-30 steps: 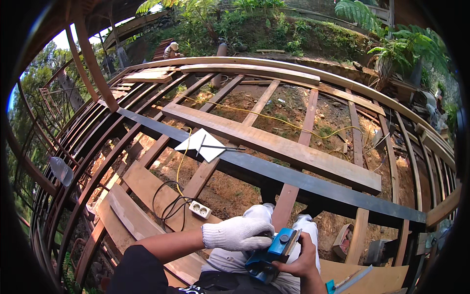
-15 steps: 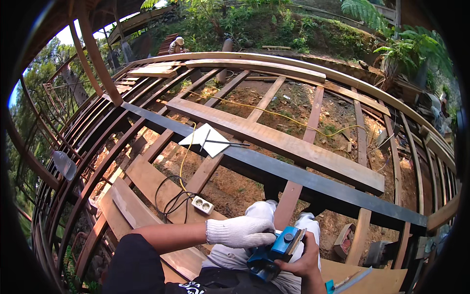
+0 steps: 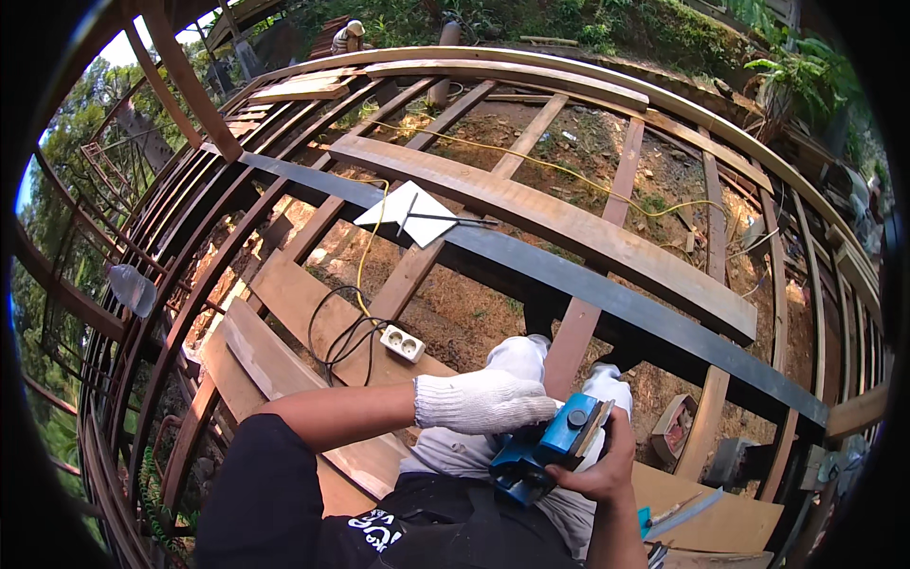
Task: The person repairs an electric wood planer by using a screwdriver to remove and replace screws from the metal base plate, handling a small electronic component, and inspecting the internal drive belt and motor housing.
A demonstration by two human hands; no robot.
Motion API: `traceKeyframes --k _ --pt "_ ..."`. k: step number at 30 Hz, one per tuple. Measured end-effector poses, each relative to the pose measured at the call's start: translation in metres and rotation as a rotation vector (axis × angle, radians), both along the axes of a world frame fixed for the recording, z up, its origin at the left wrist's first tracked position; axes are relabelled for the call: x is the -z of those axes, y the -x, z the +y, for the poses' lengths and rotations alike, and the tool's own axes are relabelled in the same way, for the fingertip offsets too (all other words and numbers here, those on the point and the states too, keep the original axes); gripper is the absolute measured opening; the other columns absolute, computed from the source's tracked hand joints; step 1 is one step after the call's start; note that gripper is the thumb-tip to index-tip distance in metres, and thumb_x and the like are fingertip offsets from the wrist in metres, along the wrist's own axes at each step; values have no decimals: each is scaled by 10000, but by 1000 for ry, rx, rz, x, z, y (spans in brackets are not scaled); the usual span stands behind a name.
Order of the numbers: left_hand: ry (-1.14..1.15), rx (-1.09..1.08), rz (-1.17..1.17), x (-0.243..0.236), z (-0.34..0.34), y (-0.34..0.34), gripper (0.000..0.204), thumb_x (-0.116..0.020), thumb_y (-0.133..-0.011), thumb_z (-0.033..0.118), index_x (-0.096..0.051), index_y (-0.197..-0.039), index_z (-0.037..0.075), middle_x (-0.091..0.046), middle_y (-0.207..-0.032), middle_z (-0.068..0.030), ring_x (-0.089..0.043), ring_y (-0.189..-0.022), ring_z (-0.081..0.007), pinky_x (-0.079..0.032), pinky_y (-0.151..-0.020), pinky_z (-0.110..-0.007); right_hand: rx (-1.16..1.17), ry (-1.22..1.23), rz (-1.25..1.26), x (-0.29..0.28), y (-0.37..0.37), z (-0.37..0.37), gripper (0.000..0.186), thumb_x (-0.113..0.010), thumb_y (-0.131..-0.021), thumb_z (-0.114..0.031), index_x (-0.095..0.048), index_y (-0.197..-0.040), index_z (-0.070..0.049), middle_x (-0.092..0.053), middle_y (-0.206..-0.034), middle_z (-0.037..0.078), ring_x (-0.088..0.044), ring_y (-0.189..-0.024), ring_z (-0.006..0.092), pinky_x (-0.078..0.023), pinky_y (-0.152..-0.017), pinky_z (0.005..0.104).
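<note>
In my lap lies a blue electric planer (image 3: 570,424) with a round dark knob, tilted so its flat sole faces right. My right hand (image 3: 607,465), bare, grips it along the sole's edge, thumb on the near side and fingers round the far side. My left hand (image 3: 485,402), in a white knitted glove, is closed against the planer's upper left side. Its fingertips are partly hidden there, and whether they pinch some small part is not visible.
A white socket block (image 3: 402,343) with a black cable sits to the left on a board. Across the joists runs a dark beam (image 3: 607,296) bearing white paper (image 3: 417,216) and dark rods. A long plank (image 3: 569,237) lies beyond. At right are a hand saw (image 3: 687,515) and a box (image 3: 674,426).
The view has tipped downward, so the whole scene sits higher in the picture. Both hands keep nearly the same hold on the planer.
</note>
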State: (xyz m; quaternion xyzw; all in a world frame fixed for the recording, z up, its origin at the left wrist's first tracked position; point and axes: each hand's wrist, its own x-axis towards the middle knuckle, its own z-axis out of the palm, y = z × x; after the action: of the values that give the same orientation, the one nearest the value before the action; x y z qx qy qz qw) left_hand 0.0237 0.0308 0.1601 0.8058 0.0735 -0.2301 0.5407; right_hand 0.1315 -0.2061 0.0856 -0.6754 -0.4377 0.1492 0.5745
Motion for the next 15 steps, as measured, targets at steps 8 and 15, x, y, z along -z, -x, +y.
traceKeyframes --k 8,15 --pt "-113 -146 -336 31 -18 9 319 -574 -990 298 -640 -1160 36 -682 -1003 -193 -682 -919 -355 -535 -815 -432 -34 47 34 2 -9 2 903 -965 -547 -338 -535 -1258 16 -653 -1068 133 -660 -970 253 -518 -884 349" --pt "70 -92 441 17 -3 -13 383 -519 -1017 380 -654 -1173 57 -678 -903 -176 -683 -816 -355 -544 -759 -395 -26 66 -18 -1 -7 -7 918 -966 -539 -346 -537 -1265 15 -644 -1098 146 -655 -1002 266 -508 -913 352"
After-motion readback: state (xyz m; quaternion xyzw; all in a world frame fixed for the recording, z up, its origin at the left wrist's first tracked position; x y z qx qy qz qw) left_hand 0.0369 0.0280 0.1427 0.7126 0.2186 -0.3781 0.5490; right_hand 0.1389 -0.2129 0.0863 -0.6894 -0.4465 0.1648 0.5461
